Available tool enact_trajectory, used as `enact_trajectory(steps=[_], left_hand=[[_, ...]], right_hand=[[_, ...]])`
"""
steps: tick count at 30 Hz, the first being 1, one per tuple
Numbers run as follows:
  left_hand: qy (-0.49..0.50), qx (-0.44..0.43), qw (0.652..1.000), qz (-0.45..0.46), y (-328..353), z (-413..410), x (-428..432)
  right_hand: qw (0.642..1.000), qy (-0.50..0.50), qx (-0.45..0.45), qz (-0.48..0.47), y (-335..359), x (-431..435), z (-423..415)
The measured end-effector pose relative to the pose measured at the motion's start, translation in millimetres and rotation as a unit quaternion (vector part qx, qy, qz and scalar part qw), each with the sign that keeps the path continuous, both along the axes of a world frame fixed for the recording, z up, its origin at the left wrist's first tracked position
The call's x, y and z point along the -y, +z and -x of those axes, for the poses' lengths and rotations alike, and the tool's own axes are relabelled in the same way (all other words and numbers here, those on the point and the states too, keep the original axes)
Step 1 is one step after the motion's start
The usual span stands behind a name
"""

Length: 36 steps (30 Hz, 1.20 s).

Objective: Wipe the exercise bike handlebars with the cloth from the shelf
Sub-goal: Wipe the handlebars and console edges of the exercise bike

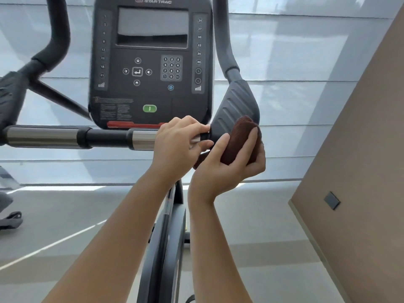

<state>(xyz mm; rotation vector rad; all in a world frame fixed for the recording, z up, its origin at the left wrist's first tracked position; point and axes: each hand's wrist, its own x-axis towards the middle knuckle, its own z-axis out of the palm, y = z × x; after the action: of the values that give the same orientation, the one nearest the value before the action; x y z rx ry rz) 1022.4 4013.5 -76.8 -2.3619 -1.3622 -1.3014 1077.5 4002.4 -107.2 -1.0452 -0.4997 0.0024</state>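
Note:
The exercise bike's horizontal handlebar (105, 136), black with silver sections, runs across the middle under the console (150, 62). My left hand (181, 138) grips its right silver section. My right hand (229, 162) holds a folded brown cloth (239, 138) and presses it against the lower edge of the dark ribbed elbow pad (237, 106) at the bar's right end. A curved upright handlebar (223, 40) rises above that pad, another one (59, 36) stands at the left.
The bike's frame (166, 248) drops between my forearms to the grey floor (65, 215). A beige wall (360, 171) with a dark socket plate (331, 200) stands close on the right. Window blinds fill the background. Part of another machine (8, 217) shows at the left edge.

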Motion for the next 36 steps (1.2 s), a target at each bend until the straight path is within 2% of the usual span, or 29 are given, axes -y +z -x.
enact_trajectory(steps=[3,6,10,13,16,17,21,26,29,33,36], left_hand=[[-0.018,0.001,1.000,0.005,2.0,3.1,-1.1],[-0.016,0.002,1.000,-0.001,0.5,3.4,-0.1],[0.000,0.008,1.000,-0.010,-0.4,1.4,0.9],[0.013,0.016,1.000,-0.008,-0.2,-0.3,1.5],[0.023,0.027,0.999,-0.005,-0.8,-2.5,2.0],[0.026,0.030,0.999,-0.004,-0.7,-3.3,2.3],[0.030,0.037,0.999,-0.003,-0.9,-4.7,3.4],[0.026,0.038,0.999,0.002,-0.6,-4.8,4.7],[0.030,0.040,0.999,0.007,-0.6,-5.4,5.4],[0.031,0.039,0.999,0.014,-0.6,-4.3,6.3],[0.027,0.035,0.999,0.012,-1.3,-3.8,6.8]], right_hand=[[1.000,0.007,0.019,0.010,-0.5,3.2,-2.5],[0.996,0.066,0.059,0.010,-4.8,15.5,-23.1],[0.969,0.120,0.214,0.025,9.9,18.3,-79.1],[0.918,0.161,0.350,0.094,48.2,-4.2,-114.5],[0.820,0.192,0.492,0.219,70.3,-18.7,-125.4],[0.802,0.190,0.516,0.234,70.7,-17.7,-124.1],[0.796,0.192,0.538,0.202,57.6,2.2,-118.6],[0.741,0.272,0.584,0.192,77.1,-2.2,-140.4],[0.745,0.244,0.598,0.163,103.4,-29.4,-144.5],[0.706,0.221,0.617,0.268,117.5,-70.9,-134.7],[0.707,0.226,0.607,0.286,113.2,-73.3,-134.3]])
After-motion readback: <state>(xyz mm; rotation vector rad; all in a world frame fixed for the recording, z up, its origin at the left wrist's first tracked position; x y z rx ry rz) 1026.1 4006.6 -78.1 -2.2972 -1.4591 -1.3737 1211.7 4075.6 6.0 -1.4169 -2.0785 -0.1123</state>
